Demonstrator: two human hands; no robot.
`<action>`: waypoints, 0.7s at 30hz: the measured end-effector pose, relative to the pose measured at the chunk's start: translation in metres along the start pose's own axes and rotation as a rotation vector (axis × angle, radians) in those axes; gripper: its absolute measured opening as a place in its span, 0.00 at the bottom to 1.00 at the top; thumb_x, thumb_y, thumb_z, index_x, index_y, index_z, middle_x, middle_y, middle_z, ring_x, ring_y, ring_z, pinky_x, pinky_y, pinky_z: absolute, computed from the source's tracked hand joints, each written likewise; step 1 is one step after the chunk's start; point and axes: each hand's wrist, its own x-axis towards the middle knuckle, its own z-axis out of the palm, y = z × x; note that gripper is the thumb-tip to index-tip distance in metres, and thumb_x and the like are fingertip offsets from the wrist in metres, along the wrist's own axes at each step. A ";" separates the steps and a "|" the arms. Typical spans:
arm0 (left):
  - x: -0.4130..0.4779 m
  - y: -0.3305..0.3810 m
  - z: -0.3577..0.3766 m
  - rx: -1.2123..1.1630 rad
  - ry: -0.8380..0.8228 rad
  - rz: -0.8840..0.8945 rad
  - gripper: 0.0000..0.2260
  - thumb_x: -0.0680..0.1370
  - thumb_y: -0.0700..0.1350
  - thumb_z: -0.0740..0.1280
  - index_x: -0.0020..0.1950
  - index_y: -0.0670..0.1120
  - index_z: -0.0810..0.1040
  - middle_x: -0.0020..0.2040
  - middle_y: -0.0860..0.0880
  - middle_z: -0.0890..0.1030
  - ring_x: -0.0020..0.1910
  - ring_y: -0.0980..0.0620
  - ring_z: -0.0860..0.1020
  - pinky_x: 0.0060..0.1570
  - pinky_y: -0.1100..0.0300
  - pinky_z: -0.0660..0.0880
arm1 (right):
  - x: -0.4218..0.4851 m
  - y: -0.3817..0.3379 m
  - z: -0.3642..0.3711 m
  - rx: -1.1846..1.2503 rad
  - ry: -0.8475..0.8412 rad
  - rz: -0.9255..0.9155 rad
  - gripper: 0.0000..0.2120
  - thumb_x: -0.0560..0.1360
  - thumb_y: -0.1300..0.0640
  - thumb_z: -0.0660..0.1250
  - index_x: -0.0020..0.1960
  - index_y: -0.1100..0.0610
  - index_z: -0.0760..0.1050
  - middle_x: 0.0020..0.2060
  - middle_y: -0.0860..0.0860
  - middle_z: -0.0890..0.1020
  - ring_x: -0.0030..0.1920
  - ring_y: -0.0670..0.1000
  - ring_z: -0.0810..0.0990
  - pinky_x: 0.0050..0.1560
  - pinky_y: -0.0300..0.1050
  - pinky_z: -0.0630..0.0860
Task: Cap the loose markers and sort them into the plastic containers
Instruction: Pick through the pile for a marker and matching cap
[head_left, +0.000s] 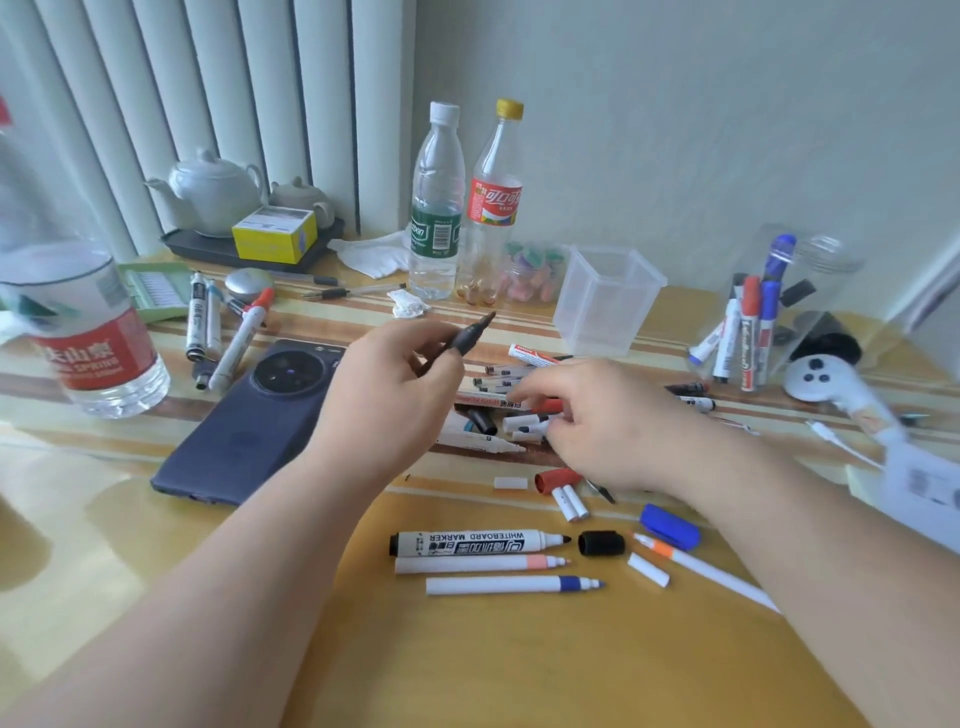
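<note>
Left hand (400, 384) pinches the black marker (470, 335) just right of the phone (249, 421), bare tip slanting up and away. Right hand (608, 415), farther right, fingers curled over the marker pile (504, 384) (holding anything? can't tell).

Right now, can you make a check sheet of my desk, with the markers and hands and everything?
Surface: yellow table, striped at the back.
Job's things: pile of markers mid-table; whiteboard marker uncapped in front; loose black cap, blue cap, red cap; tub empty; jar holds markers.
Clutter: phone, bottles, teapot, controller.
Hands: left hand holds an uncapped black marker; right hand reaches into the pile, grip unclear.
Cables: white cable at the right.
Surroundings: blinds, wall.
</note>
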 end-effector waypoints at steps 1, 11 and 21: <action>0.000 0.000 0.000 0.001 0.013 0.004 0.09 0.78 0.44 0.65 0.50 0.53 0.84 0.36 0.55 0.80 0.34 0.55 0.76 0.34 0.57 0.73 | 0.005 -0.007 0.002 -0.059 -0.042 -0.013 0.26 0.74 0.62 0.60 0.66 0.40 0.75 0.59 0.41 0.80 0.60 0.44 0.77 0.57 0.45 0.78; 0.000 -0.002 0.004 0.029 0.026 -0.005 0.09 0.77 0.43 0.65 0.50 0.52 0.85 0.39 0.55 0.79 0.38 0.55 0.74 0.39 0.59 0.69 | 0.019 -0.038 0.027 -0.268 -0.063 -0.030 0.16 0.72 0.59 0.62 0.53 0.41 0.77 0.46 0.50 0.68 0.54 0.56 0.74 0.45 0.45 0.65; -0.001 0.001 0.003 0.028 0.018 -0.015 0.10 0.77 0.43 0.65 0.51 0.52 0.85 0.42 0.54 0.81 0.41 0.54 0.76 0.41 0.58 0.72 | 0.017 -0.037 0.032 -0.219 0.014 -0.003 0.13 0.70 0.60 0.62 0.29 0.52 0.64 0.33 0.50 0.67 0.45 0.55 0.70 0.35 0.43 0.65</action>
